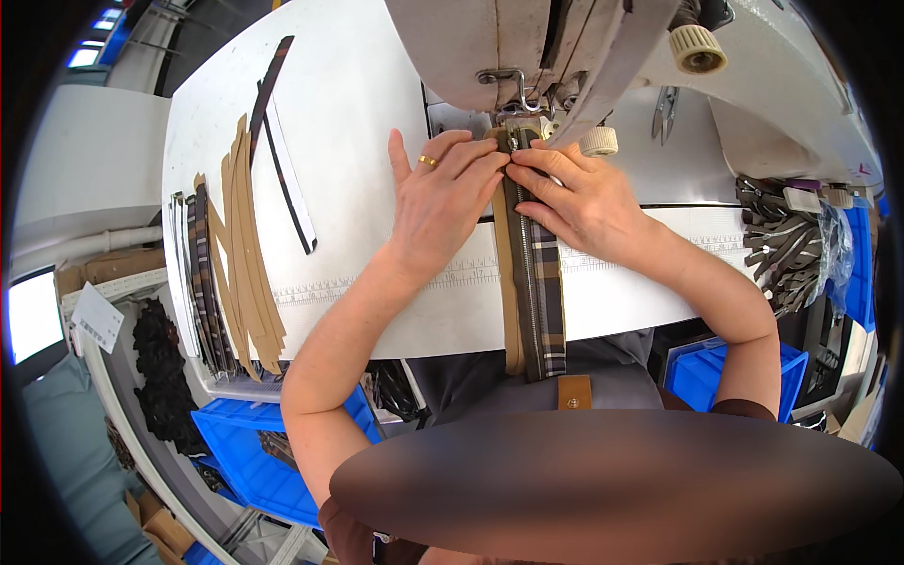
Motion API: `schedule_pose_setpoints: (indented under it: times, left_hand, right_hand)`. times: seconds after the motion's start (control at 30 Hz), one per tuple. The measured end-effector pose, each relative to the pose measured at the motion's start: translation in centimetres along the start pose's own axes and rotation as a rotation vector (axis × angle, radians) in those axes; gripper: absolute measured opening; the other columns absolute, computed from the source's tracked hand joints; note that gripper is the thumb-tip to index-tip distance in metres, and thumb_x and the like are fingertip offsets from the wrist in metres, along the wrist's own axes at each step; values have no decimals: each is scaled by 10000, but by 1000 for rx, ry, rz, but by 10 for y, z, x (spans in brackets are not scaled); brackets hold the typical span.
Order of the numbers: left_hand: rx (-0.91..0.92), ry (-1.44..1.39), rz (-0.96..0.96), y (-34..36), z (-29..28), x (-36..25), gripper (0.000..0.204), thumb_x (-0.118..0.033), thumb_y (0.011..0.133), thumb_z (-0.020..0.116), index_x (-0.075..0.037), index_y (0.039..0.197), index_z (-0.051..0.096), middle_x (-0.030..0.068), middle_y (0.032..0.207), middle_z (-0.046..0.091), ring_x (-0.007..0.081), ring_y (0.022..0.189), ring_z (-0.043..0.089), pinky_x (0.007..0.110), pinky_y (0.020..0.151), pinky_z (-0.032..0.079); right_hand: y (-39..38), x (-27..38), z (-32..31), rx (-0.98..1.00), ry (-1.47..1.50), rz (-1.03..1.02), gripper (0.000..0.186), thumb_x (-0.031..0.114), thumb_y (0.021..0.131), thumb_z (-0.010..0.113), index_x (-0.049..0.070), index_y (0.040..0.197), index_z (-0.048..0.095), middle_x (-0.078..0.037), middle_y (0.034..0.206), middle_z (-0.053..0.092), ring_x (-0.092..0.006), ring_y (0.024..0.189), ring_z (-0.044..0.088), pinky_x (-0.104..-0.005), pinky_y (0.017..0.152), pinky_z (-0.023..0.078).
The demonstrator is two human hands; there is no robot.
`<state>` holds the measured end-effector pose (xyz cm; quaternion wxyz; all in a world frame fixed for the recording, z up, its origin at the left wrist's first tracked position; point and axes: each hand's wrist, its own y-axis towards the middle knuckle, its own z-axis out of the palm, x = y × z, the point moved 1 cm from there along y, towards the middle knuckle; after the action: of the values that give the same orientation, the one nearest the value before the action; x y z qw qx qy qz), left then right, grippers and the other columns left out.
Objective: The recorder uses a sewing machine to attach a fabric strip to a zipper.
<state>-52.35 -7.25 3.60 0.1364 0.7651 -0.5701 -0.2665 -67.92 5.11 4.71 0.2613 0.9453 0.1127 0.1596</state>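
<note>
A long strip with a metal zipper (528, 311), tan backing and plaid fabric runs from beneath the needle area of the white sewing machine (443, 42) to past the table's front edge. My left hand (443, 202) is on its upper left side, fingertips bent onto it near the presser foot (518, 122), little finger stuck out sideways; its thumb is hidden. Opposite, my right hand (589, 202) grips the right side with bent fingers, their tips close to my left fingertips at the zipper tape. The underside of the strip is hidden.
Tan strips (250, 273) and plaid strips (202, 264) lie left on the white table (348, 113). Scissors (667, 113) rest behind the machine's needle area. A zipper pile (772, 245) sits at right. Blue crates (254, 452) stand below both sides.
</note>
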Motion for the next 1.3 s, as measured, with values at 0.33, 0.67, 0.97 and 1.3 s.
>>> schedule_pose_setpoints:
  times: [0.33, 0.67, 0.97, 1.3]
  left_hand:
    - [-9, -2, 2, 1, -2, -1, 224, -185, 812, 716, -153, 1030, 675, -84, 1081, 630, 161, 1080, 550, 612, 1055, 177]
    - [-34, 186, 133, -3, 4, -2, 298, -161, 752, 707, -107, 1043, 673, -55, 1180, 617, 164, 1167, 512, 620, 1103, 110]
    - [-19, 70, 86, -3, 4, -2, 242, -162, 821, 696, -105, 1056, 686, -38, 1174, 658, 114, 1081, 590, 609, 1107, 115]
    - [-13, 57, 70, -1, 2, -2, 260, -170, 849, 689, -98, 1098, 700, -27, 1192, 669, 115, 1034, 606, 594, 1112, 97]
  right_hand:
    - [0, 5, -2, 17, -105, 7, 378, 220, 745, 754, 26, 1063, 684, -61, 1123, 623, -206, 935, 581, -327, 814, 501]
    - [0, 6, -1, 26, -118, -11, 413, 229, 752, 747, 15, 1095, 662, -70, 1127, 617, -210, 943, 578, -335, 824, 488]
    - [-1, 6, -3, 50, -88, 5, 435, 231, 756, 747, 6, 1114, 645, -78, 1142, 606, -220, 961, 570, -346, 838, 481]
    - [1, 6, -2, 46, -99, 13, 434, 231, 768, 737, 5, 1127, 642, -78, 1151, 598, -224, 927, 563, -340, 832, 481]
